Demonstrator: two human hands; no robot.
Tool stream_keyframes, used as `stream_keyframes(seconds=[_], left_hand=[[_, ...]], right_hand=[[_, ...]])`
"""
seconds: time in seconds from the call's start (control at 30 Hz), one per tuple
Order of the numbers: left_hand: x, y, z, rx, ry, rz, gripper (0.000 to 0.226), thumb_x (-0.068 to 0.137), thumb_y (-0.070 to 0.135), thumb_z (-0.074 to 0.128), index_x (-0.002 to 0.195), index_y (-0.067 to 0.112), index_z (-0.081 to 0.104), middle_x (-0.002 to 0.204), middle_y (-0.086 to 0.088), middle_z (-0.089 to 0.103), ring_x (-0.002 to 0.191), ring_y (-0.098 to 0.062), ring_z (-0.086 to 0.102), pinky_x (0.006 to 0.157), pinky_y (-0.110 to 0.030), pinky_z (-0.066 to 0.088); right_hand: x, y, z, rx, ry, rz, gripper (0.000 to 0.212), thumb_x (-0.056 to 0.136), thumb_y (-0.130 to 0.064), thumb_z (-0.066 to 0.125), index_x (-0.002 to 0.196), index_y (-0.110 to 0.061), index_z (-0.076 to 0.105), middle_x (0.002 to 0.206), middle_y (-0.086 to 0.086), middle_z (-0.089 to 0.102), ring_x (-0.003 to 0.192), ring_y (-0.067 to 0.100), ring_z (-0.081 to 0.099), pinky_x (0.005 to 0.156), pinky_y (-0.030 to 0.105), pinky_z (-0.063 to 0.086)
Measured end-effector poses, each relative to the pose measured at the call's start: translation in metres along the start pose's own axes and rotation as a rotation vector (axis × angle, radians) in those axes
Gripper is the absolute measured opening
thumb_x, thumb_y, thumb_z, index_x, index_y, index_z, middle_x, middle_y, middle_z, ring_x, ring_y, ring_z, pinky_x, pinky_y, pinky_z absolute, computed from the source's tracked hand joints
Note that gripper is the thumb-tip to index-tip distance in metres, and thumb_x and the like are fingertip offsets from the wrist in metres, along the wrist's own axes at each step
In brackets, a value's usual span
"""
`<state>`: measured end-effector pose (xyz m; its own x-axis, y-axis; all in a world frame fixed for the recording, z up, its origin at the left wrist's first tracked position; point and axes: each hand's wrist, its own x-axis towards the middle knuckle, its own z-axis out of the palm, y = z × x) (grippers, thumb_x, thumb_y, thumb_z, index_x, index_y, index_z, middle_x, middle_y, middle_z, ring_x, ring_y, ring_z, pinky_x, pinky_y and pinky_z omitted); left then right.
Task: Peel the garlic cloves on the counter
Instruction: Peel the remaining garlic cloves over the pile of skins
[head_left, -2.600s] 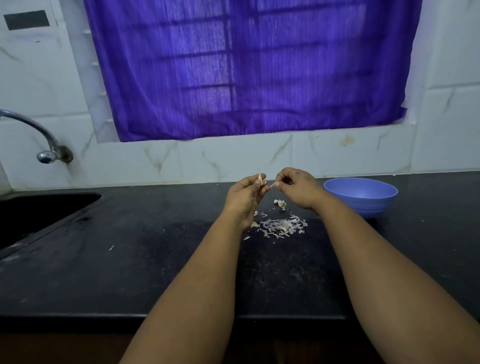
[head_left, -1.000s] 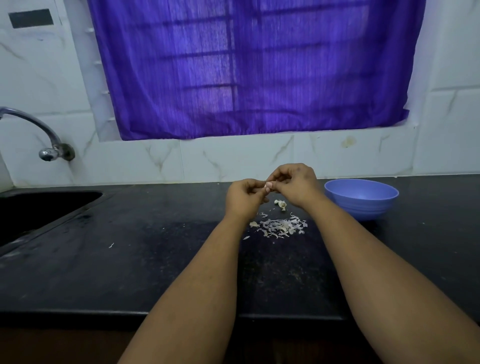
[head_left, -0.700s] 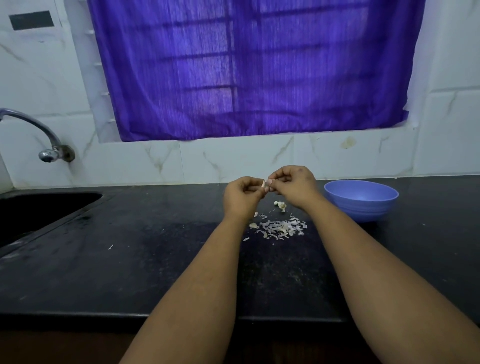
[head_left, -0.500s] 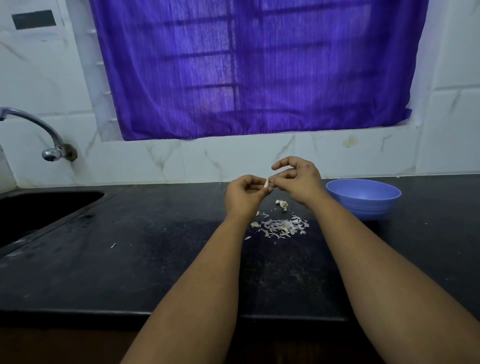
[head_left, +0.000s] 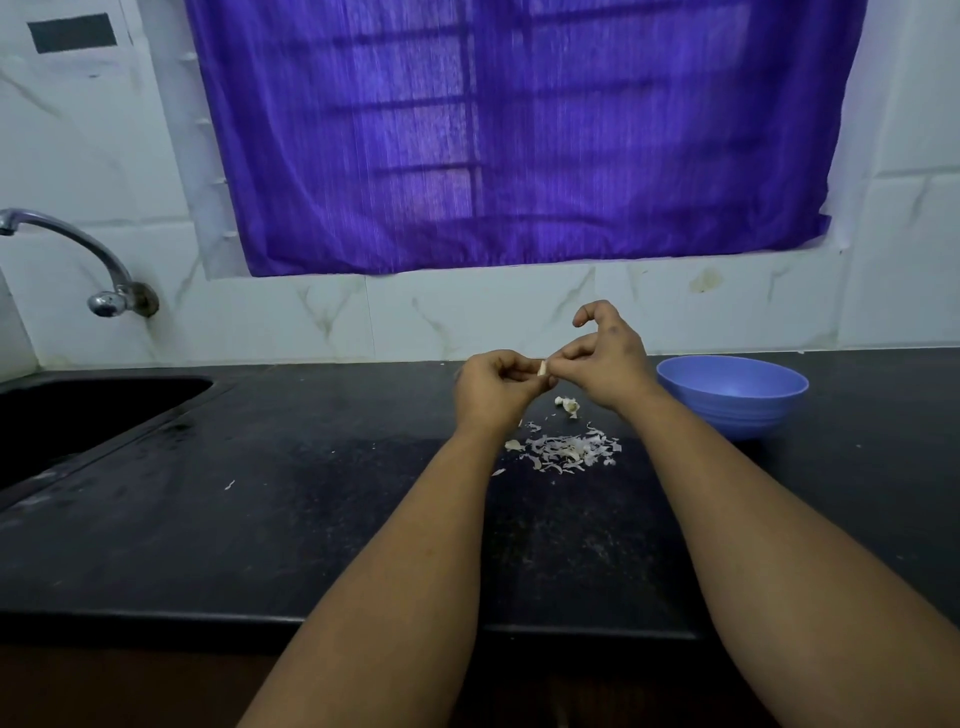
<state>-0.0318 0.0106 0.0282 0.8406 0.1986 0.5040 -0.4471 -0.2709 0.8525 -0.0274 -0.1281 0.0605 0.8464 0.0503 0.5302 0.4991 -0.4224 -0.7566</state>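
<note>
One black counter (head_left: 260, 519) holds one blue bowl (head_left: 732, 395), one heap of peels (head_left: 566, 451) and one small garlic bit (head_left: 567, 404) behind the heap. Above them my left hand (head_left: 493, 387) and right hand (head_left: 605, 358) both pinch one garlic clove (head_left: 542, 368). It stands nearly upright, its tip pointing up, and my right pointer finger curls free.

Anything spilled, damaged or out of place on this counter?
Nothing serious. A heap of garlic skins lies loose on the black counter, with one stray flake off toward the sink. Both hands, left hand and right hand, pinch a garlic clove. The blue bowl stands upright.
</note>
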Motion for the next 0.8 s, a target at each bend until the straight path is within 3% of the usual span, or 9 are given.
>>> stream_keyframes(seconds=[0.07,0.27,0.47,0.57,0.63,0.73,0.8], left_hand=[[-0.001,0.000,0.000,-0.065,-0.016,-0.015,0.016,0.070,0.005,0.084,0.081,0.005,0.073,0.074,-0.008,0.073,0.072,-0.016,0.071,0.072,-0.026,0.059],[-0.003,0.000,-0.001,-0.242,-0.062,-0.088,0.017,0.073,0.000,0.080,0.087,0.004,0.071,0.074,-0.006,0.071,0.067,-0.005,0.066,0.063,-0.014,0.050],[0.000,0.000,0.001,-0.401,-0.086,-0.151,0.018,0.081,0.000,0.073,0.098,0.001,0.068,0.082,-0.008,0.071,0.075,-0.010,0.069,0.065,-0.016,0.052],[0.000,0.000,0.001,-0.447,-0.108,-0.162,0.012,0.085,-0.002,0.067,0.095,0.005,0.067,0.083,-0.007,0.070,0.078,-0.010,0.068,0.066,-0.015,0.052],[0.000,-0.001,0.002,-0.450,-0.111,-0.168,0.012,0.089,-0.003,0.063,0.099,0.003,0.066,0.085,-0.007,0.070,0.079,-0.009,0.068,0.067,-0.014,0.052],[0.001,-0.002,0.002,-0.457,-0.103,-0.163,0.016,0.090,-0.002,0.061,0.105,-0.001,0.065,0.086,-0.008,0.069,0.079,-0.011,0.067,0.068,-0.014,0.052],[0.002,-0.002,0.002,-0.461,-0.098,-0.150,0.013,0.089,0.000,0.063,0.101,0.003,0.067,0.087,-0.008,0.069,0.080,-0.011,0.068,0.069,-0.014,0.052]], right_hand=[[0.001,0.000,-0.002,0.036,-0.026,0.039,0.048,0.076,-0.007,0.073,0.109,-0.016,0.039,0.073,-0.005,0.071,0.066,0.010,0.060,0.055,0.015,0.043],[0.006,0.008,0.001,0.222,-0.078,0.179,0.050,0.081,-0.008,0.072,0.117,-0.016,0.038,0.094,0.010,0.071,0.079,0.019,0.062,0.079,0.033,0.052],[0.010,0.009,0.001,0.479,-0.117,0.302,0.041,0.085,0.001,0.065,0.118,-0.011,0.045,0.090,0.015,0.067,0.073,0.017,0.059,0.076,0.029,0.050],[0.011,0.009,0.001,0.405,-0.115,0.258,0.016,0.089,0.002,0.057,0.100,-0.007,0.063,0.080,0.010,0.067,0.073,0.014,0.061,0.071,0.023,0.049],[0.011,0.009,0.000,0.339,-0.079,0.209,0.017,0.090,0.000,0.055,0.097,-0.009,0.067,0.078,0.006,0.069,0.073,0.013,0.063,0.070,0.021,0.048],[0.010,0.009,-0.002,0.153,-0.016,0.049,0.022,0.085,-0.009,0.068,0.104,-0.020,0.068,0.072,0.000,0.069,0.068,0.005,0.063,0.068,0.018,0.048],[0.008,0.009,-0.002,0.091,-0.024,-0.041,0.017,0.080,-0.016,0.077,0.095,-0.021,0.073,0.074,-0.004,0.068,0.067,0.002,0.060,0.068,0.014,0.050]])
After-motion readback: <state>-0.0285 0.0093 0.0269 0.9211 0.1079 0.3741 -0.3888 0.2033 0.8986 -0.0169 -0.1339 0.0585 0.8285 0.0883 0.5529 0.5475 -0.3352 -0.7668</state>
